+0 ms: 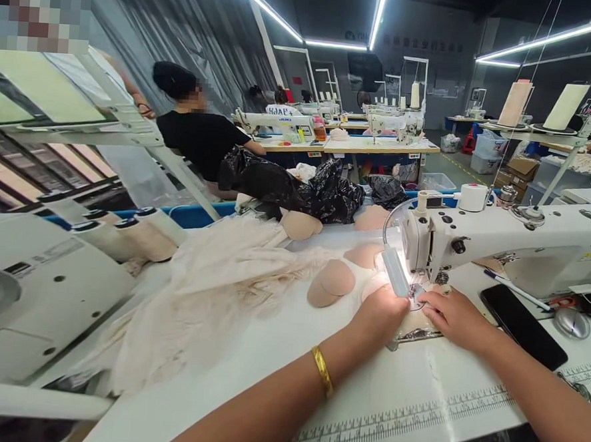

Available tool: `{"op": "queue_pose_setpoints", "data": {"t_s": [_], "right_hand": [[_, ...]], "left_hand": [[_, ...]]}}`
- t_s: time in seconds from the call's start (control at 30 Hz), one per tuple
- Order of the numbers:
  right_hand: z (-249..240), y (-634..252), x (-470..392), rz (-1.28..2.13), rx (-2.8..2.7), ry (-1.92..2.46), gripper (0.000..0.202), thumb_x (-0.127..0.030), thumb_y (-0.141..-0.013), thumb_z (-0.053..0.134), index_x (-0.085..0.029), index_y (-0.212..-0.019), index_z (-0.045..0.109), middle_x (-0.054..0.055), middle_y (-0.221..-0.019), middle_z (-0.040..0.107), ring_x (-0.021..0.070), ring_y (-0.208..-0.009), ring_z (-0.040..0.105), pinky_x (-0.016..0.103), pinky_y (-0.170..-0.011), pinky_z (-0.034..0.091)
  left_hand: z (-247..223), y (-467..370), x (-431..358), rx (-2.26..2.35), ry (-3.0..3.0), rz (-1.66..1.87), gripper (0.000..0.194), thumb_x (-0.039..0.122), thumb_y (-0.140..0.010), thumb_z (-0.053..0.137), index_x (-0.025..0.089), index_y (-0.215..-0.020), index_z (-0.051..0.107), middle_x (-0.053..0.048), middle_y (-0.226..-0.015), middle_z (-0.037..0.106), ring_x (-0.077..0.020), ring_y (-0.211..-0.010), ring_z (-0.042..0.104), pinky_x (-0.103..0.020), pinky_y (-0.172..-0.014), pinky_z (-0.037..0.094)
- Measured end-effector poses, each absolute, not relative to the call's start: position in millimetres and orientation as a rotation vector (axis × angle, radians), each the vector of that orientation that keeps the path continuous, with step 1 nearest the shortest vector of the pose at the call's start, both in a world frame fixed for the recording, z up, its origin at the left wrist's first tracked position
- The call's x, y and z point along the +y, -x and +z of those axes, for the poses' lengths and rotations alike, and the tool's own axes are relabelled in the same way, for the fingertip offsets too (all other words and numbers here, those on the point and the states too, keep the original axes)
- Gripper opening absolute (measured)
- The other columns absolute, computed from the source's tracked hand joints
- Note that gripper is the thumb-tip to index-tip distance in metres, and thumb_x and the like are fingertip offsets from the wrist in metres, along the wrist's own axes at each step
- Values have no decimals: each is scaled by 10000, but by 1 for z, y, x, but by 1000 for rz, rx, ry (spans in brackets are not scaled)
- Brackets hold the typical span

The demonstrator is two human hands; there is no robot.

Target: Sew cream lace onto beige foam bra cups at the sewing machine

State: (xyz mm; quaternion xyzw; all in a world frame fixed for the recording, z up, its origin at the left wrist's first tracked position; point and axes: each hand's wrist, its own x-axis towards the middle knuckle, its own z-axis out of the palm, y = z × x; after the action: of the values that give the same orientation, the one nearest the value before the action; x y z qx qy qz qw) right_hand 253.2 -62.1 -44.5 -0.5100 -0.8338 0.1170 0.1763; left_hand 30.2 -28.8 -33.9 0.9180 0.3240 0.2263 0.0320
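At the sewing machine [494, 240], my left hand [382, 313] is curled close to the lit needle area, its fingertips partly hidden behind the small grey lamp [395, 271]. It grips a beige fabric piece [376, 281] that lies beneath the needle. My right hand [457, 317] comes in from the other side, thumb and index finger closed on the same piece by the presser foot. How the piece is folded there cannot be made out. Left of my hands, two beige oval bra pads [332, 283] overlap on the white table [246, 378].
Thin cream fabric [211, 282] is heaped on the left. A black phone [522, 325] lies right of my right hand, near a pen [516, 289]. Thread cones [147, 238] stand by another machine [31, 291]. Black plastic bags [297, 188] sit behind; a co-worker [195, 131] is seated beyond.
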Motion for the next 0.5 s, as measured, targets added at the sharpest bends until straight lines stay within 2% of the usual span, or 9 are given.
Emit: {"op": "queue_pose_setpoints", "data": {"t_s": [0.23,0.5], "right_hand": [[-46,-255,-62,310,-2374,1407,264,-261,-1049,419,-239,-1152,661,42,-818,623,237,-788,563,358,-732,448],[-50,-258,-59,293,-2381,1405,269,-267,-1048,420,-236,-1179,652,51,-862,656,237,-761,572,384,-749,469]], "left_hand": [[-32,-39,-32,1048,-2780,783,216,51,-876,512,195,-719,552,-25,-719,567,-179,-708,546,-296,-690,476],[-27,-43,-26,1095,-2691,721,203,30,-864,505,185,-790,612,-72,-803,619,-237,-795,588,-373,-766,499]]}}
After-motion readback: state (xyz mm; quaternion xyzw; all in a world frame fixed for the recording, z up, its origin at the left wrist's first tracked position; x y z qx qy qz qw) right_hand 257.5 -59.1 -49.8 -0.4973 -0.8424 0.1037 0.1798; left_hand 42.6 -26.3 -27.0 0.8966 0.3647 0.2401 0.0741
